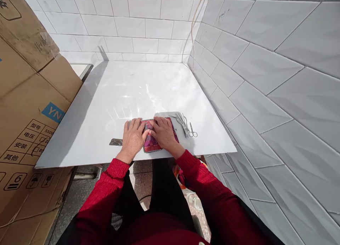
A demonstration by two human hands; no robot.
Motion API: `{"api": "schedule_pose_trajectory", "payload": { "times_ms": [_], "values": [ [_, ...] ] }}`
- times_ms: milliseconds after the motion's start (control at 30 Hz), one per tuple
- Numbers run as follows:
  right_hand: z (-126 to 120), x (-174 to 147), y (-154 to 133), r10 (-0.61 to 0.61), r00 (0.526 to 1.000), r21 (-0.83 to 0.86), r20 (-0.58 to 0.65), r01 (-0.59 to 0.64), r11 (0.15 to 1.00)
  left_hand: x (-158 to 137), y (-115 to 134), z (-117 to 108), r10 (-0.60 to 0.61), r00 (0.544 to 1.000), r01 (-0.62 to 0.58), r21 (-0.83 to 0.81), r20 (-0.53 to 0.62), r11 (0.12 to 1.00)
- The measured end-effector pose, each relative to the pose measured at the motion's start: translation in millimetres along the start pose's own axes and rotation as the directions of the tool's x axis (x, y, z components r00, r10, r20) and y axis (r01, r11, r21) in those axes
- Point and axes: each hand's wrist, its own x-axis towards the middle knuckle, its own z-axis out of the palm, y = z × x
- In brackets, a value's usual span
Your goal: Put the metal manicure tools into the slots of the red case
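A small case with a red and purple patterned inside and a dark rim lies on the white table near its front edge. My left hand is on its left side, fingers bent at the far edge and the thumb over the inside. On the right half rests my right hand, its fingers reaching to the far rim. Both thumbs meet near the middle; what lies under them is hidden. Right of the case are slim metal grooming tools and small scissors. Beside my left hand lie small metal pieces, perhaps nail clippers.
The white table runs back to a tiled wall, with another tiled wall close on the right. A large cardboard box stands at the left. A thin cable hangs in the corner.
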Motion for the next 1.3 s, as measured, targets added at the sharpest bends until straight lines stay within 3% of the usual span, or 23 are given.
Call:
{"api": "schedule_pose_trajectory", "payload": {
  "times_ms": [233,433,800,1300],
  "values": [
    [-20.5,-26.4,21.8,-0.081,0.995,0.290,-0.051,0.093,0.952,-52.3,21.7,-18.9,0.032,0.996,-0.043,-0.130,-0.081,0.991],
    [-19.4,-43.7,22.0,-0.075,0.997,0.339,0.004,0.069,0.938,-89.7,33.5,-19.2,0.063,0.992,-0.082,-0.193,-0.106,0.978],
    [-6.4,-32.1,22.0,-0.037,0.999,0.296,-0.014,0.039,0.954,-95.3,32.5,-8.8,0.040,0.987,-0.067,-0.172,-0.156,0.983],
    [-6.5,-50.8,8.7,0.060,0.992,0.264,-0.114,-0.028,0.964,-100.1,35.5,-8.1,0.017,0.989,-0.051,-0.224,-0.149,0.973]
  ]
}}
